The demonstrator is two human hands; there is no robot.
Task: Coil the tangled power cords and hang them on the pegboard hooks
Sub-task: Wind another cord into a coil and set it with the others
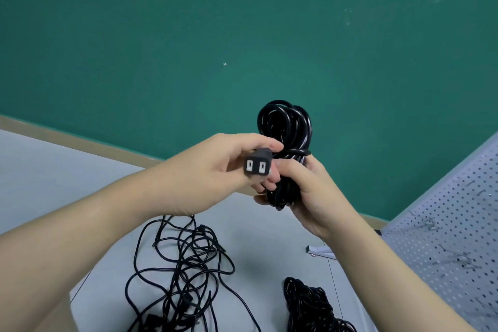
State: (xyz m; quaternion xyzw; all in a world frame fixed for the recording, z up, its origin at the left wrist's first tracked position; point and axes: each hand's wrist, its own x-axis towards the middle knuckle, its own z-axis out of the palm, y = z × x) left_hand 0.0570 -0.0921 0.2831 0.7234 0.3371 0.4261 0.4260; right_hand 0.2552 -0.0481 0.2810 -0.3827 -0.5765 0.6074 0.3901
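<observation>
Right hand (310, 191) grips the coiled cord (285, 127), its loops rising above the fist. Left hand (229, 167) pinches the cord's connector (257, 166), touching the coil's wrap.

No legible text, label or number anywhere.

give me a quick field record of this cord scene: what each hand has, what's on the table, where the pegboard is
left hand: left hand pinches the connector end, its two slots facing the camera
right hand: right hand grips the coiled power cord at its wrapped waist
coil state: loops bundled, the cord end wound round the middle, held above the table
table: grey table bears a tangled cord pile and a second bundled cord
pegboard: white pegboard at the right, with wire hooks; no cord hangs on the visible part
backdrop: green wall
</observation>
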